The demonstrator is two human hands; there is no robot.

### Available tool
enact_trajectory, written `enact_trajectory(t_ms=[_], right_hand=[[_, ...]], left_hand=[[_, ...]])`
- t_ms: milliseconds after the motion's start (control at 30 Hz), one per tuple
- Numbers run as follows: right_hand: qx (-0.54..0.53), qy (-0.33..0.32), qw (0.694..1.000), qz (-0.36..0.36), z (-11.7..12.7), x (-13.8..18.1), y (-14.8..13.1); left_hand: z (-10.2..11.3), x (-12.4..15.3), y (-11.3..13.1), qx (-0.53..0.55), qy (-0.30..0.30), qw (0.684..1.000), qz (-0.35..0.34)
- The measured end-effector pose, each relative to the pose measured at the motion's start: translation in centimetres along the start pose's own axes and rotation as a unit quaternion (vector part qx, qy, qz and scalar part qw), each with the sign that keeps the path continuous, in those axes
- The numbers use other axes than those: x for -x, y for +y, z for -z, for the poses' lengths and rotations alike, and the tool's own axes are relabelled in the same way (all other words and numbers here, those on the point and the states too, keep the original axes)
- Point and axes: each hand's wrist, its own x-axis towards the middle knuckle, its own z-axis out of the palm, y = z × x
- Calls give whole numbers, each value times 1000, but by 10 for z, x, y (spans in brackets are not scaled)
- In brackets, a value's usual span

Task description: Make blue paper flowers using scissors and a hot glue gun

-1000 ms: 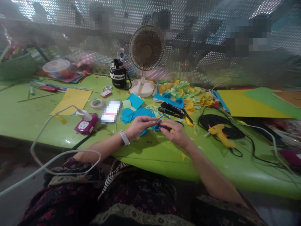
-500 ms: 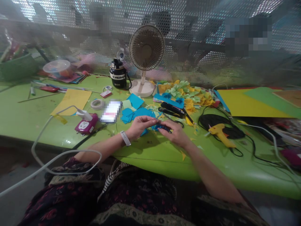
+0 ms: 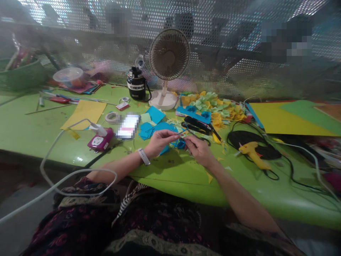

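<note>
Over the front middle of the table, my left hand (image 3: 161, 142), with a pale band on its wrist, pinches a thin blue paper piece (image 3: 183, 131) between thumb and fingertips. My right hand (image 3: 199, 150) is close beside it, its fingers closed at a folded blue paper piece (image 3: 181, 143); its exact shape is partly hidden. Just behind the hands lie blue paper squares (image 3: 146, 131) and small pale scraps. A black stapler (image 3: 197, 124) rests behind my right hand, and a dark scissors handle (image 3: 207, 140) shows next to that hand.
A white fan (image 3: 169, 55) and black bottle (image 3: 136, 85) stand at the back. Yellow and green paper pieces (image 3: 213, 105) are heaped nearby. A yellow glue gun (image 3: 253, 154) lies right. Left are a phone (image 3: 128, 126), a tape roll (image 3: 112, 117) and a purple power adapter (image 3: 100, 140) with a looping white cable.
My hands have drawn slightly apart, and the thin blue piece at my left fingertips now shows. My right fingers have curled in more. The whole view has shifted slightly.
</note>
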Motion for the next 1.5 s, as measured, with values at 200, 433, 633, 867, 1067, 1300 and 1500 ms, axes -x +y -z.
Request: enact_trajectory(t_ms=[200,433,633,867,1067,1300,1500], right_hand=[[-8,-50,999,2,0,0,1],[8,7,999,52,-8,2,-4],[10,13,1000,13,-3,1,-7],[-17,-58,998,0,3,-1,-5],[-26,-39,999,15,-3,2,-4],[-22,23,999,29,-10,4,-1],[-58,-8,998,29,-6,1,2]], left_hand=[[-1,1,3,-15,-18,1000,10],[0,2,4,-18,6,1000,1],[-1,3,6,-31,-37,999,-10],[1,2,2,-48,-35,998,-20],[0,2,3,-50,-20,998,-27],[-2,4,9,-58,-19,997,-49],[-1,4,10,-74,-37,995,-56]])
